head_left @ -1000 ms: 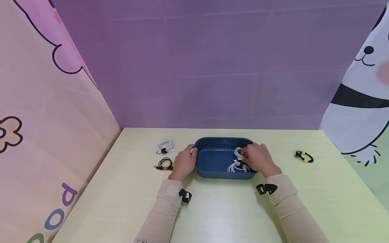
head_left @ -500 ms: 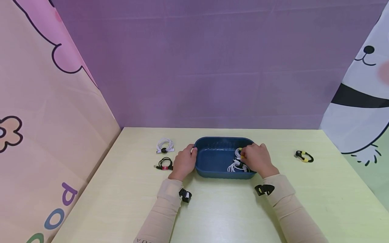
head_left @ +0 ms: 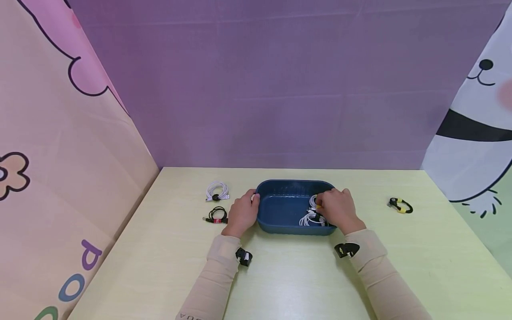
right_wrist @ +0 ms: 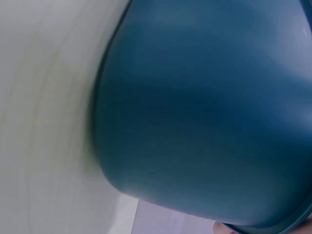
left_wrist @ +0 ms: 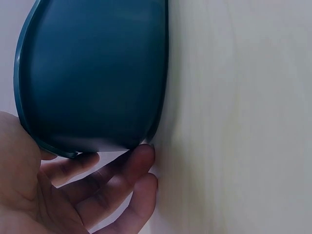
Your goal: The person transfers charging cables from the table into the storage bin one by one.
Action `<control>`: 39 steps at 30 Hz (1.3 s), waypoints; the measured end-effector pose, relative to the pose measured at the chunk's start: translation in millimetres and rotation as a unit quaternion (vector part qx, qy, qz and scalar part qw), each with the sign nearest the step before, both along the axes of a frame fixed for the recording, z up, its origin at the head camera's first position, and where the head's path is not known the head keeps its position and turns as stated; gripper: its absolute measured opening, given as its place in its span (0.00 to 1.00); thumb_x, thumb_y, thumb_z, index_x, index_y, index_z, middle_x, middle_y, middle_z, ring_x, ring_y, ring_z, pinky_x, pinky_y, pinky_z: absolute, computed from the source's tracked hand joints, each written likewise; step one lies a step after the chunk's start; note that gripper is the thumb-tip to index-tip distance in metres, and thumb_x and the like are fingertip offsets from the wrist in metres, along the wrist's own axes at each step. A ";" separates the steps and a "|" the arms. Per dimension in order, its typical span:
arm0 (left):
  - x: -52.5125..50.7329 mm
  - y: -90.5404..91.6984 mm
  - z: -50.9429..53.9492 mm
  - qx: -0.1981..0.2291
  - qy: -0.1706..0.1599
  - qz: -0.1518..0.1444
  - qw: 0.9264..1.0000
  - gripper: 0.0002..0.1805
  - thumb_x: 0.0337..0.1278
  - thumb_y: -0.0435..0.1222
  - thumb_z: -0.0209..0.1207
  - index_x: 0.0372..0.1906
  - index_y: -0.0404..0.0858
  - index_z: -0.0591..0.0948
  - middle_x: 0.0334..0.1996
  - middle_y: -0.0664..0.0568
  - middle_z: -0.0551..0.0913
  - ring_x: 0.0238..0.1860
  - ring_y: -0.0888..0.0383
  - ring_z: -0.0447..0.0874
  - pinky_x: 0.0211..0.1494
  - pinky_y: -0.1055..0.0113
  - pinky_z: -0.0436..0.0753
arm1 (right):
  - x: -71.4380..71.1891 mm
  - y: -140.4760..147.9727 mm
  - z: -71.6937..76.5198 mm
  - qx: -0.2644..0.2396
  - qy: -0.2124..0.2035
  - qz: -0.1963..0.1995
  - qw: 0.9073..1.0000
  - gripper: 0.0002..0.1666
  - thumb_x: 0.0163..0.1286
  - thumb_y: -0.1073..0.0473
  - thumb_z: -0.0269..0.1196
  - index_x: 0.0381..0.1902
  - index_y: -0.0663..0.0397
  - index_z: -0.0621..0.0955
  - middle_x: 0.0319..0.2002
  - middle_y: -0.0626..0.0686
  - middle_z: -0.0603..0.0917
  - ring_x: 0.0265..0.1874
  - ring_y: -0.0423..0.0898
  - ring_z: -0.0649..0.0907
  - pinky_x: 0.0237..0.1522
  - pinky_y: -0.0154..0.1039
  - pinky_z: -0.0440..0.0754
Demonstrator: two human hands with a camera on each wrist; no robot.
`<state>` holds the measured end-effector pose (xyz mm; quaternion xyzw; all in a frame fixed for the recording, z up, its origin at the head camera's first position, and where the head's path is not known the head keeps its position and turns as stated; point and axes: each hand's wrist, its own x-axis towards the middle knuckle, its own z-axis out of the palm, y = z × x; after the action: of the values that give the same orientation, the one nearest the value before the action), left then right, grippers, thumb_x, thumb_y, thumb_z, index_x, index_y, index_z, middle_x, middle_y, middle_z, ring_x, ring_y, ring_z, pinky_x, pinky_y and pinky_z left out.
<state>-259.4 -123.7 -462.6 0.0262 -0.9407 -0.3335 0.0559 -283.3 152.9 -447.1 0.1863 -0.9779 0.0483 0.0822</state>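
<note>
A dark blue plastic bin (head_left: 280, 230) stands mid-table. My left hand (head_left: 242, 214) holds its left end, thumb at the rim; in the left wrist view the fingers (left_wrist: 139, 163) bend against the outside wall. My right hand (head_left: 338, 208) reaches over the right end into the bin and pinches a coiled white cable (head_left: 313, 202) with a yellow tie; its fingertips are partly hidden. Just nearer lies another coiled white cable (head_left: 309, 219) with a black tie. In the right wrist view the bin's wall (right_wrist: 195, 122) hides nearly all of that hand.
Left of the bin lie a coiled white cable (head_left: 217, 191) with a black tie and a coiled black cable (head_left: 217, 215) with a red tie. Far to the right is a short black cable (head_left: 401, 205) with yellow bands. A purple backdrop (head_left: 256, 89) rises behind the table.
My right hand and wrist have shifted slightly left, and the fingers cover more of the yellow tie. The left hand and the bin have stayed in place.
</note>
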 end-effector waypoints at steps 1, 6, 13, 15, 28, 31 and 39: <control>0.1 0.0 0.1 0.000 0.000 0.000 1.000 0.23 0.81 0.48 0.46 0.68 0.44 0.77 0.54 0.41 0.87 0.43 0.40 0.88 0.41 0.49 0.82 | -0.1 -0.1 -0.4 0.001 -0.001 -0.001 1.000 0.06 0.62 0.54 0.75 0.36 0.46 0.89 0.30 0.47 0.89 0.33 0.48 0.82 0.37 0.46 0.68; 0.3 -0.1 -0.2 0.003 0.003 0.000 1.000 0.23 0.80 0.48 0.46 0.68 0.44 0.77 0.52 0.41 0.88 0.42 0.41 0.87 0.39 0.51 0.81 | -0.4 -0.3 -0.7 0.002 -0.007 0.002 1.000 0.05 0.63 0.54 0.74 0.36 0.45 0.90 0.31 0.47 0.89 0.33 0.48 0.82 0.37 0.46 0.67; 0.2 0.2 -1.0 0.005 0.010 -0.005 1.000 0.23 0.80 0.47 0.46 0.68 0.42 0.77 0.52 0.40 0.88 0.41 0.41 0.88 0.40 0.50 0.82 | 0.4 1.4 1.1 0.013 -0.011 0.012 1.000 0.04 0.65 0.56 0.73 0.37 0.45 0.91 0.32 0.48 0.90 0.33 0.48 0.82 0.37 0.47 0.68; 0.3 0.4 -0.9 0.005 0.010 -0.005 1.000 0.23 0.80 0.47 0.46 0.68 0.42 0.77 0.52 0.40 0.88 0.41 0.41 0.88 0.40 0.50 0.82 | 0.5 1.7 1.5 0.014 -0.013 0.015 1.000 0.03 0.65 0.57 0.72 0.37 0.45 0.91 0.32 0.48 0.90 0.33 0.48 0.82 0.36 0.47 0.67; 0.3 1.9 -0.9 0.003 0.009 -0.005 1.000 0.23 0.81 0.47 0.46 0.68 0.42 0.77 0.54 0.40 0.87 0.45 0.39 0.87 0.42 0.47 0.82 | 0.1 3.0 2.8 0.023 -0.029 0.017 0.999 0.07 0.68 0.59 0.68 0.32 0.42 0.90 0.27 0.46 0.88 0.28 0.45 0.78 0.35 0.46 0.62; 0.3 2.1 -0.7 0.004 0.009 -0.005 1.000 0.23 0.81 0.47 0.46 0.68 0.42 0.77 0.55 0.40 0.87 0.45 0.39 0.87 0.43 0.47 0.82 | 0.8 3.2 3.5 0.022 -0.030 0.019 0.999 0.07 0.68 0.60 0.68 0.32 0.41 0.90 0.27 0.46 0.87 0.27 0.45 0.78 0.35 0.45 0.61; 0.9 2.4 0.4 0.004 0.003 -0.002 1.000 0.23 0.81 0.47 0.46 0.68 0.43 0.77 0.56 0.41 0.87 0.47 0.38 0.87 0.45 0.46 0.83 | -0.5 4.4 1.8 0.021 -0.034 0.025 0.999 0.15 0.68 0.60 0.65 0.22 0.39 0.85 0.19 0.43 0.79 0.23 0.44 0.74 0.35 0.46 0.59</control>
<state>-258.5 -121.4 -462.2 0.0232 -0.9392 -0.3375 0.0584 -283.8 157.3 -445.3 0.2104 -0.9760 0.0366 0.0435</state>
